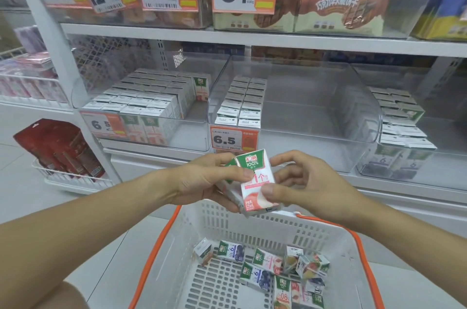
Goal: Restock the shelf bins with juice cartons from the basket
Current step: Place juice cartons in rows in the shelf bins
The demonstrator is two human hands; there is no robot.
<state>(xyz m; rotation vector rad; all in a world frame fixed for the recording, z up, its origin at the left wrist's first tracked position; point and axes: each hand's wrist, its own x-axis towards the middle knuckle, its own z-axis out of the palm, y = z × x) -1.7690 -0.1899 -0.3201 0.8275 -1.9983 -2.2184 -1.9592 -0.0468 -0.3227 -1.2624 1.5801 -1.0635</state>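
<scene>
Head view: the one camera looks down at two hands in front of a shop shelf
Left hand: it grips a juice carton, thumb on the front, fingers curled behind it
Right hand: it pinches the same carton, thumb on the lower front, fingers bent round the right side
Juice carton: white, green on top, pink at the bottom, with "100%" on it; it is tilted and held up over the far rim of the basket, in front of the middle bin
Basket: white plastic with holes and orange handles, low in the middle of the view
Loose cartons: many small cartons lie in a mess on the basket floor, mostly on the right side; some have blue fruit, some pink
Middle bin: clear plastic, with two rows of cartons along its left wall; the rest of its floor is bare
Price tag: orange and white, reads 6.5, on the front of the middle bin
Left bin: clear, packed with many cartons
Right bin: clear, with stacked cartons, partly blurred
Top shelf boxes: brown and cream snack boxes behind clear plastic, above the bins
</scene>
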